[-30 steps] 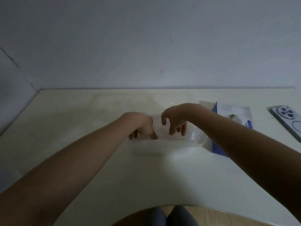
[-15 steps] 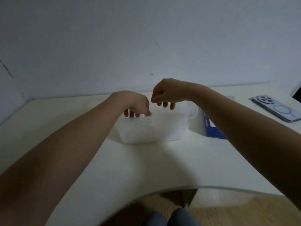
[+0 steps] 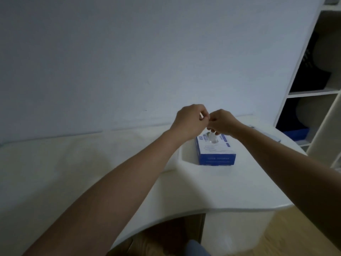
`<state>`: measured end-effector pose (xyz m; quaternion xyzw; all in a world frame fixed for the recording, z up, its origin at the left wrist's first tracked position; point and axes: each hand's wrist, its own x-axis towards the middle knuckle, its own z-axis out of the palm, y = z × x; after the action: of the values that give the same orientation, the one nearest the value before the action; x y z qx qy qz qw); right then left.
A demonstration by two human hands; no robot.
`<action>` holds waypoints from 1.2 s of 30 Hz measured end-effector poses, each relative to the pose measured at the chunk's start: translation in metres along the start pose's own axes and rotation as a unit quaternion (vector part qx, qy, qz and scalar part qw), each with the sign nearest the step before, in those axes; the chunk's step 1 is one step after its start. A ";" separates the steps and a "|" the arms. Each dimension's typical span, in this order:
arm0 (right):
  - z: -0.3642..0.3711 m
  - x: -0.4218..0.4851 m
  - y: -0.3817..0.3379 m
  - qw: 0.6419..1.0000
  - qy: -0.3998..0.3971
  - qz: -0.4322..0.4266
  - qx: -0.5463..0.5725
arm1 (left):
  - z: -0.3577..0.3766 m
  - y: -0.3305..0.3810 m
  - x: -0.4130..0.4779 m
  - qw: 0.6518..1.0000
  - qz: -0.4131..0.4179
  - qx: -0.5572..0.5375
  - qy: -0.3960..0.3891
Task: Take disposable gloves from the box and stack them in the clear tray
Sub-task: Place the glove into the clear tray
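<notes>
A blue and white glove box lies on the white table, right of centre. A clear glove sticks up out of its top opening. My left hand and my right hand meet just above the box, fingers curled, fingertips pinched together on the thin top of that glove; the film is barely visible there. The clear tray stands just left of the box, mostly hidden behind my left forearm.
A phone lies behind my right forearm near the table's far right. A white shelf unit with dark items stands at the right. The table's front edge curves in towards me, with wooden floor below.
Both hands left the tray and moved right to the glove box, where they now pinch together over its opening. The view has swung right with them.
</notes>
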<state>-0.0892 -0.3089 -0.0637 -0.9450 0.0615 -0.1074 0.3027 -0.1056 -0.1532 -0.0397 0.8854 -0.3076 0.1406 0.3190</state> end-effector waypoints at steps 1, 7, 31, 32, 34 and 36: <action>-0.002 -0.002 0.012 1.000 0.000 0.005 -0.023 | 0.015 0.005 0.004 1.000 -0.015 -0.007 -0.018; 0.007 -0.001 0.058 0.994 -0.064 0.037 -0.085 | 0.092 -0.014 0.020 0.987 -0.114 0.045 -0.106; -0.022 0.022 0.036 0.935 0.190 -0.002 0.299 | 0.106 -0.022 0.041 0.969 -0.175 -0.025 -0.174; -0.024 0.022 0.032 0.940 0.185 0.001 0.288 | 0.095 -0.019 0.042 0.967 -0.180 -0.081 -0.159; -0.026 0.023 0.026 0.949 0.174 0.007 0.262 | 0.069 -0.009 0.041 0.959 -0.188 -0.176 -0.117; -0.024 0.023 0.019 0.957 0.155 0.009 0.245 | 0.041 -0.003 0.040 0.950 -0.182 -0.240 -0.082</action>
<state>-0.0740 -0.3420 -0.0523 -0.8130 0.0886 -0.2618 0.5125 -0.0708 -0.1963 -0.0549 0.8320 -0.1908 -0.0708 0.5161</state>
